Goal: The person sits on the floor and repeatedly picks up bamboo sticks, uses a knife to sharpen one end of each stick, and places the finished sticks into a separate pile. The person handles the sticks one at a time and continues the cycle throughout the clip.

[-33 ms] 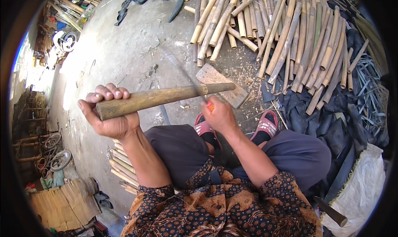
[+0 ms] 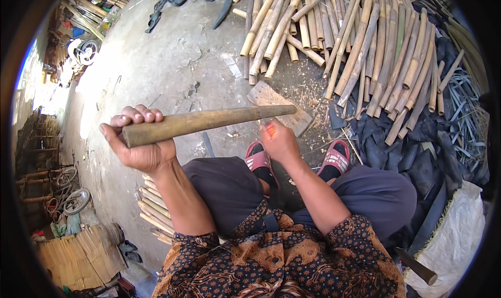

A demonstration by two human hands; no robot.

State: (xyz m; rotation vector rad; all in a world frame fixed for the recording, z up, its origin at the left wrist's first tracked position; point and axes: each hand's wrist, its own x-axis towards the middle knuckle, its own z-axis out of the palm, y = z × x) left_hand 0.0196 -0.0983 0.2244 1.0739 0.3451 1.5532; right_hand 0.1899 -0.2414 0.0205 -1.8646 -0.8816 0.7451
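Observation:
My left hand (image 2: 143, 141) is wrapped round the thick near end of a bamboo piece (image 2: 203, 125), palm up with the thumb below it. The piece slants slightly upward to the right, with its thin end over a wooden board (image 2: 274, 102) on the floor; whether they touch I cannot tell. Just below the thin end, near a joint line, my right hand (image 2: 282, 143) is closed on the orange-red handle (image 2: 270, 129) of a long-bladed tool. Its blade is blurred and mostly lost behind the bamboo; knife or saw, I cannot tell.
Cut bamboo poles (image 2: 376, 53) lie heaped at the far right, beside dark sheeting (image 2: 412, 157). Wood chips (image 2: 308, 84) litter the floor round the board. A bamboo bundle (image 2: 155, 209) lies left of my knee. A wooden-handled tool (image 2: 417, 266) and white sack (image 2: 454, 235) are at lower right.
My right hand has shifted slightly right and toward me with the bladed tool; the blade now shows far less across the bamboo. My left hand holds the bamboo nearly still.

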